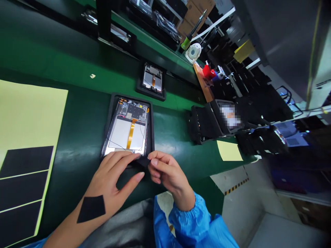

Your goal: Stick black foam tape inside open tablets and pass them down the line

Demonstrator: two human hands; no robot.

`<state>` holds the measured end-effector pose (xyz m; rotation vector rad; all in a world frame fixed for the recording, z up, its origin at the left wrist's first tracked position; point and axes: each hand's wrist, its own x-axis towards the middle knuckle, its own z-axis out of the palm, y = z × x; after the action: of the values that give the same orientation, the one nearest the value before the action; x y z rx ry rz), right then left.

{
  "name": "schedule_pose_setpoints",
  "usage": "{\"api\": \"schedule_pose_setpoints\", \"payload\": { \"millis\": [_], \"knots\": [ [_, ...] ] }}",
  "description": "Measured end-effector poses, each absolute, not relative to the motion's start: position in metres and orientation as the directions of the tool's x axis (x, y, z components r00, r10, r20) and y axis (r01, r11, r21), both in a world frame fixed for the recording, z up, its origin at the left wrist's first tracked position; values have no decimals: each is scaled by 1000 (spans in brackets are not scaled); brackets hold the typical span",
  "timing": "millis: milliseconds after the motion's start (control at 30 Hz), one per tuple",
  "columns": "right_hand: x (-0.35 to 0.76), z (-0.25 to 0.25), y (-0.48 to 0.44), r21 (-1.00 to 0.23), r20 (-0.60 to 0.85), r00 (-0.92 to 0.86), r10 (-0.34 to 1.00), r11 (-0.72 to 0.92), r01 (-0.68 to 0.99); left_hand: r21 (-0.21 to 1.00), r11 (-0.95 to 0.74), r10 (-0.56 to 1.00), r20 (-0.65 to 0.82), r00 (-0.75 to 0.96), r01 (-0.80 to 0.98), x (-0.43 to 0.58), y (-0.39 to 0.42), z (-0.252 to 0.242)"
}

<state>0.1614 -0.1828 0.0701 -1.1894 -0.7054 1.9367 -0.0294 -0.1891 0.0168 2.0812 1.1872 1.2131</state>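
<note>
My right hand (168,170) pinches a small black adhesive pad (143,161) between thumb and fingers. My left hand (111,177) lies just to its left, with the index fingertip at the pad's near end and the thumb spread apart below. Both hands are at the lower edge of an opened tablet (126,125), which lies in a black frame with its battery, orange flex cable and circuit board showing. A black diamond-shaped pad (91,208) clings to my left forearm. More black pads lie on a pale yellow-green sheet (26,137).
A second opened tablet (152,79) lies farther along the green workbench (77,69). Stacked black trays (207,122) and a yellow note (229,151) are at the bench's edge. Beyond stand a white fan (193,52) and a red container (208,72). My blue sleeve (191,220) is below.
</note>
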Motion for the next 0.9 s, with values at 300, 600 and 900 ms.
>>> {"api": "schedule_pose_setpoints", "payload": {
  "millis": [300, 600, 900],
  "knots": [
    [161, 65, -191, -920, -305, -72, 950, -313, -235, 898, -373, 922, 329, 206, 234, -30, -192, 18],
    [173, 63, -183, -945, -319, 9, 948, -317, -78, 489, -664, 731, 584, 353, 566, -37, -194, -6],
    [164, 63, -171, -943, -286, -18, 958, -278, 182, 420, -667, 718, 583, 380, 616, -29, -192, -10]
  ]
}}
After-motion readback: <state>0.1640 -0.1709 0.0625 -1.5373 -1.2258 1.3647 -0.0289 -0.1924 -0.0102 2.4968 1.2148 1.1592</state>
